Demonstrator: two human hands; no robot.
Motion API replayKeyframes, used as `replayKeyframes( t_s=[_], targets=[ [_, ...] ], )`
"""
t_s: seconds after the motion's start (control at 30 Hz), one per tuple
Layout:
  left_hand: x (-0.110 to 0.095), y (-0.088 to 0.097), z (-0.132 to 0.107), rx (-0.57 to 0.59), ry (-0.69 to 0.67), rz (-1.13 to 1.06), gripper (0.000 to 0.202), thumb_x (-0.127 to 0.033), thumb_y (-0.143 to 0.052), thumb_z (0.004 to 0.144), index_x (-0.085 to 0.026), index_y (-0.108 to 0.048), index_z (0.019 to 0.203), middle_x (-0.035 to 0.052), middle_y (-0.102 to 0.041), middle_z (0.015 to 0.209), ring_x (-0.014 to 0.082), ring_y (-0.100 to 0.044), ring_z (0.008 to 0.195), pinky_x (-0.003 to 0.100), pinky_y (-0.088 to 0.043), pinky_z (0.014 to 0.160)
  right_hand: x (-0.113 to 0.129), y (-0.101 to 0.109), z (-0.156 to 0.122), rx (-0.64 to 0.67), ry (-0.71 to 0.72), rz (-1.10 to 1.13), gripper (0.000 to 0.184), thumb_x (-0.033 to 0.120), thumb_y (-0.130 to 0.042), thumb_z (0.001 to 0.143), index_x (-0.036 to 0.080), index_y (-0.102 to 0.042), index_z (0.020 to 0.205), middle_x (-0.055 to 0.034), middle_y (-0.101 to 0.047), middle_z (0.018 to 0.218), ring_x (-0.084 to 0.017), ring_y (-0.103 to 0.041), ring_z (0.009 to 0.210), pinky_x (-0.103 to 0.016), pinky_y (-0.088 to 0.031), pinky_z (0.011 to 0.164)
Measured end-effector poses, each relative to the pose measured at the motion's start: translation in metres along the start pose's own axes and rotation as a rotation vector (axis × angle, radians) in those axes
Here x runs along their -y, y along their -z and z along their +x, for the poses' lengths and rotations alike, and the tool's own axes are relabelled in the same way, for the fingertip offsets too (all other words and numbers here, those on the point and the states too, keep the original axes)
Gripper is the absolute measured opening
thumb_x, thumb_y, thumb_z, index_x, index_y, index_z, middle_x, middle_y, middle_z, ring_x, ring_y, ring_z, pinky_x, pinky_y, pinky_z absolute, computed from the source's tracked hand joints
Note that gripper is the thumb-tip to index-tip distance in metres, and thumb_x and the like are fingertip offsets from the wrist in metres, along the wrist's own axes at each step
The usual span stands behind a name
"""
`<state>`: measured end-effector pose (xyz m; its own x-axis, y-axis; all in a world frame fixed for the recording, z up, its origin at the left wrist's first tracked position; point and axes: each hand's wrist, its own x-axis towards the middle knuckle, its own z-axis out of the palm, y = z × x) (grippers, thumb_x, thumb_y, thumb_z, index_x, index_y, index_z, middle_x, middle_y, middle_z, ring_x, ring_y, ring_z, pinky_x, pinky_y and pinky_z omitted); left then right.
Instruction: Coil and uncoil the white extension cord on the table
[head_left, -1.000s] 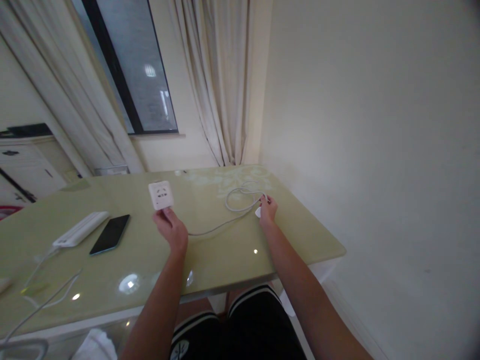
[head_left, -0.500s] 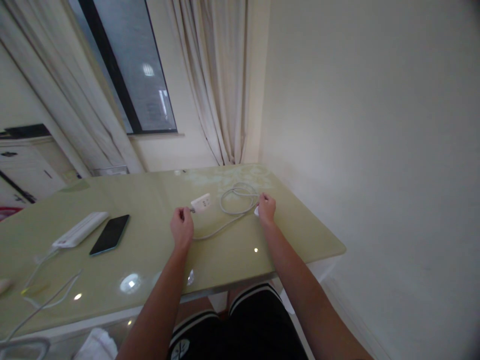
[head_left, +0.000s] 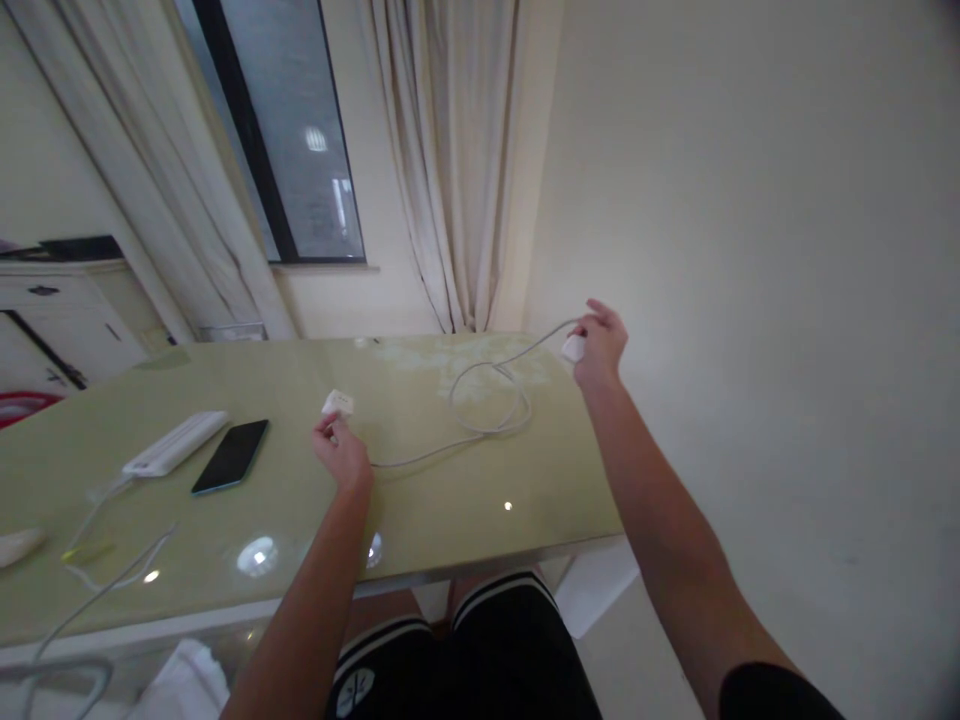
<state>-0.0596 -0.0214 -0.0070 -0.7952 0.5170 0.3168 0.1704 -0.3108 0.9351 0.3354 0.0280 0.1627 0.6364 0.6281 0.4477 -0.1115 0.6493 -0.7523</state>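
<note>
My left hand [head_left: 343, 455] is closed on a small white power adapter [head_left: 339, 402], whose face shows small openings, held a little above the table's left-middle part. My right hand [head_left: 602, 342], raised over the table's right edge, grips one end of a long white cable [head_left: 491, 368]. A small white block [head_left: 574, 348] shows under those fingers; whether the cable joins it is hidden. In the middle of the table the cable lies in a loose loop. Its other end passes behind my left wrist, where I cannot see it.
Left on the glossy green table [head_left: 427, 520] lie a black phone [head_left: 231, 456], a white power strip [head_left: 176, 443] with its cord, and another white cable [head_left: 112, 590]. A white object [head_left: 21, 545] sits at the far left edge. A wall [head_left: 750, 300] stands close on the right.
My right hand has lifted up and to the right, drawing the cable off the table and opening its loop. My left hand has shifted left with the adapter.
</note>
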Motion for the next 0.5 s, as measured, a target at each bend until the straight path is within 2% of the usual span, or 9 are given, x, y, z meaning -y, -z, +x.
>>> replayKeyframes(
  t_s=[0.07, 0.13, 0.17, 0.23, 0.3, 0.37, 0.43, 0.5],
  targets=[
    [-0.005, 0.003, 0.002, -0.092, -0.032, -0.012, 0.018, -0.023, -0.045, 0.089, -0.020, -0.051, 0.105, 0.0008, -0.051, 0.091, 0.0151, -0.055, 0.085, 0.029, -0.048, 0.082, 0.046, -0.009, 0.040, 0.062, 0.173, 0.033, 0.025, 0.015, -0.059, 0.085, 0.014, -0.065, 0.110, 0.0024, -0.063, 0.080, -0.003, -0.055, 0.054, -0.017, -0.044, 0.052],
    [-0.011, 0.007, 0.005, -0.184, -0.092, -0.038, 0.015, -0.019, -0.047, 0.087, -0.020, -0.052, 0.101, 0.0018, -0.051, 0.094, 0.0167, -0.056, 0.093, 0.032, -0.046, 0.091, 0.095, -0.016, 0.070, 0.107, 0.248, 0.066, 0.021, 0.019, -0.052, 0.093, 0.011, -0.065, 0.106, -0.0014, -0.066, 0.082, -0.004, -0.059, 0.057, -0.019, -0.043, 0.055],
    [-0.015, 0.010, 0.006, -0.224, -0.131, -0.049, 0.013, -0.018, -0.047, 0.087, -0.019, -0.052, 0.099, 0.0022, -0.051, 0.095, 0.0173, -0.055, 0.095, 0.032, -0.045, 0.094, 0.118, -0.018, 0.080, 0.152, 0.267, 0.079, 0.025, 0.023, -0.045, 0.097, 0.009, -0.065, 0.103, -0.0036, -0.067, 0.081, -0.005, -0.061, 0.057, -0.020, -0.043, 0.056],
    [-0.024, 0.016, 0.012, -0.270, -0.223, -0.061, 0.013, -0.014, -0.048, 0.085, -0.019, -0.052, 0.097, 0.0026, -0.050, 0.095, 0.0182, -0.054, 0.095, 0.033, -0.043, 0.096, 0.158, -0.017, 0.092, 0.295, 0.258, 0.080, 0.046, 0.036, -0.030, 0.102, 0.006, -0.066, 0.100, -0.0087, -0.070, 0.087, -0.007, -0.067, 0.064, -0.024, -0.045, 0.061],
    [-0.037, 0.022, 0.023, -0.283, -0.308, -0.057, 0.013, -0.011, -0.047, 0.085, -0.018, -0.051, 0.096, 0.0025, -0.048, 0.093, 0.0181, -0.051, 0.092, 0.033, -0.043, 0.095, 0.187, -0.013, 0.096, 0.407, 0.243, 0.033, 0.058, 0.041, -0.020, 0.103, 0.006, -0.067, 0.104, -0.0106, -0.072, 0.096, -0.009, -0.072, 0.078, -0.026, -0.048, 0.070],
    [-0.054, 0.030, 0.038, -0.281, -0.385, -0.026, 0.013, -0.009, -0.046, 0.086, -0.017, -0.050, 0.095, 0.0021, -0.046, 0.092, 0.0173, -0.048, 0.088, 0.033, -0.042, 0.092, 0.206, -0.007, 0.099, 0.449, 0.292, -0.041, 0.049, 0.042, -0.029, 0.104, 0.012, -0.067, 0.110, -0.0098, -0.072, 0.108, -0.010, -0.073, 0.091, -0.027, -0.050, 0.079],
    [-0.072, 0.038, 0.058, -0.271, -0.463, 0.024, 0.016, -0.005, -0.045, 0.086, -0.016, -0.049, 0.096, 0.0012, -0.045, 0.091, 0.0159, -0.045, 0.086, 0.031, -0.041, 0.091, 0.218, 0.001, 0.105, 0.461, 0.394, -0.129, 0.033, 0.045, -0.048, 0.103, 0.018, -0.065, 0.114, -0.0097, -0.070, 0.119, -0.011, -0.072, 0.101, -0.027, -0.051, 0.085],
    [-0.088, 0.047, 0.078, -0.246, -0.533, 0.057, 0.021, 0.001, -0.045, 0.083, -0.015, -0.048, 0.096, 0.0003, -0.043, 0.092, 0.0144, -0.043, 0.084, 0.029, -0.039, 0.089, 0.225, 0.011, 0.116, 0.479, 0.498, -0.249, 0.029, 0.040, -0.065, 0.097, 0.021, -0.062, 0.118, -0.0114, -0.067, 0.127, -0.012, -0.071, 0.106, -0.027, -0.052, 0.087]
  ],
)
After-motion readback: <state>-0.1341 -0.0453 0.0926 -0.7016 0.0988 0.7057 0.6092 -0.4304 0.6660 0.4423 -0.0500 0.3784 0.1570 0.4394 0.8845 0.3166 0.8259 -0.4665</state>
